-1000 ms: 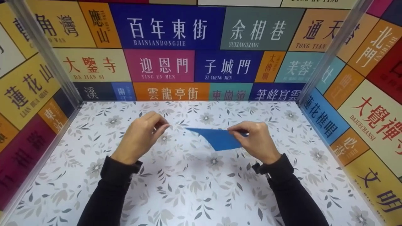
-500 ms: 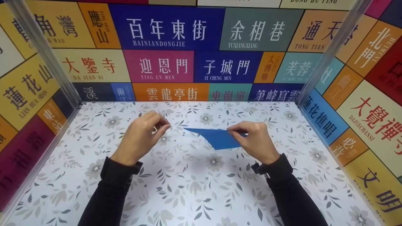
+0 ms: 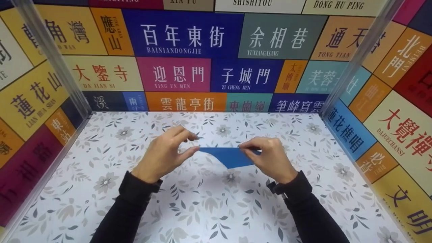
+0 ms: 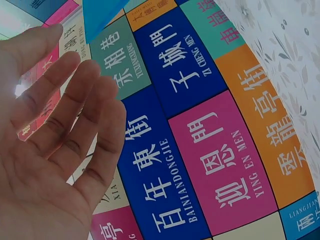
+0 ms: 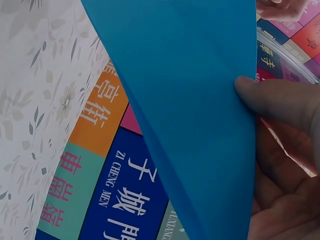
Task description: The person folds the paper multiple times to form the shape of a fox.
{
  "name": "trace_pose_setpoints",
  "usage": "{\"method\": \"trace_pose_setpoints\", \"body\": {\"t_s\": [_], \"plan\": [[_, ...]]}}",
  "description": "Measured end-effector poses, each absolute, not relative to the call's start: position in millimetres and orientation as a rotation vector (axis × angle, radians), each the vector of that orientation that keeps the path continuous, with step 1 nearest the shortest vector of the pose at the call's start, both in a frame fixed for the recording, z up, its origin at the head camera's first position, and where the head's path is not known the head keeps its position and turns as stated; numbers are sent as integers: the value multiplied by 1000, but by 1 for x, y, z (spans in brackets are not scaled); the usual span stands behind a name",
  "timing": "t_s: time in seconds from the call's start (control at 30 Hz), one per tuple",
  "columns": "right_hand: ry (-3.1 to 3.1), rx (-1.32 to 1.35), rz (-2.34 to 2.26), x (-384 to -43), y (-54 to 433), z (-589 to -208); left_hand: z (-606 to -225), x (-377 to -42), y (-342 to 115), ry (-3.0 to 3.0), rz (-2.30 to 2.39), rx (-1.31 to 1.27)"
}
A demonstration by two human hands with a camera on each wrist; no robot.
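Observation:
A blue sheet that looks like paper (image 3: 224, 157) is held up above the table, its top edge nearly level in the head view. My right hand (image 3: 270, 157) pinches that edge between thumb and fingers; the right wrist view shows the thumb (image 5: 265, 95) on the sheet's near face and curled fingers behind it. My left hand (image 3: 165, 155) is beside the sheet's pointed left corner, with thumb and forefinger parted. Whether the thumb touches the corner cannot be told from the head view. In the left wrist view, its fingers (image 4: 75, 110) bend loosely with nothing between them.
Beneath both hands lies a white tabletop (image 3: 202, 209) printed with grey leaves and flowers. Panels of coloured blocks with Chinese lettering form a back wall (image 3: 182, 37) and side walls. Clear corner strips (image 3: 361, 50) join the panels.
My left hand has moved right, up to the sheet's corner, and its thumb and forefinger have come apart. The right hand, still gripping the sheet, sits slightly lower in view. The head view tilted a little.

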State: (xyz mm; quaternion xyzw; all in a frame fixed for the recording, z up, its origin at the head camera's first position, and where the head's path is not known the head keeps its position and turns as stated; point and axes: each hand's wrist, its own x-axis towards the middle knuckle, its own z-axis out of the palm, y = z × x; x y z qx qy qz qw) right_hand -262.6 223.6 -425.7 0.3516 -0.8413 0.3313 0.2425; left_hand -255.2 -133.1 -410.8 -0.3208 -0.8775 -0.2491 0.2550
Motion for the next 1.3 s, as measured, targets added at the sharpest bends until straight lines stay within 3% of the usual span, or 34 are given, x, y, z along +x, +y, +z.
{"method": "trace_pose_setpoints", "body": {"t_s": [0.77, 1.3], "plan": [[-2322, 1061, 971, -261, 207, -440, -428, -259, -117, -2464, -773, -1070], [-2360, 1090, 976, -263, 201, -442, -426, -261, -119, -2504, -798, -1042]]}}
